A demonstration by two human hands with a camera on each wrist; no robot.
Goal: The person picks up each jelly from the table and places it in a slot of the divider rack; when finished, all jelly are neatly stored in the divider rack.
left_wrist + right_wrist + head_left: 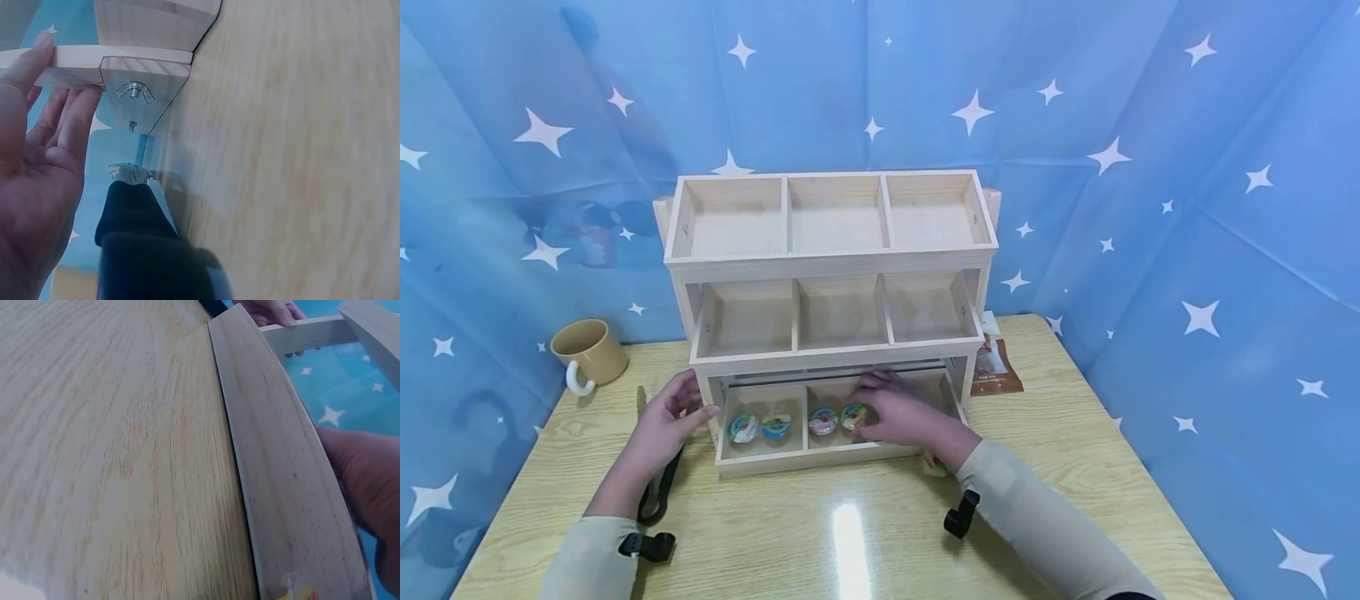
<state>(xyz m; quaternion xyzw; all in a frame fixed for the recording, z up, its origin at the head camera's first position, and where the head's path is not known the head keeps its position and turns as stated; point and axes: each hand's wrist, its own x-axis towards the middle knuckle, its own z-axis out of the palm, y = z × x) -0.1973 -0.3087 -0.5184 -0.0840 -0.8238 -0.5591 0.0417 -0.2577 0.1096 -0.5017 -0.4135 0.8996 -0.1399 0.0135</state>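
Observation:
A three-tier pale wooden rack (pixel 831 267) stands on the table, each tier a tray split into three compartments. My left hand (pixel 662 421) pinches the wooden frame at the rack's lower left, thumb on one side and fingers on the other in the left wrist view. Inside the bottom tray's middle compartment, my right hand (pixel 898 412) has thumb and fingers around a small jelly cup (pixel 853 417). Another jelly cup (pixel 823 421) sits to its left, and two more lie in the left compartment (pixel 767 454). The right hand's fingertips are partly hidden.
A tan mug (pixel 591 350) stands at the back left. Beside my left forearm lies a black-handled tool (pixel 660 492). A brown packet (pixel 997 371) rests behind the rack's right side. Another small colourful item (pixel 933 465) is on the table before the bottom tray, partly under my right wrist.

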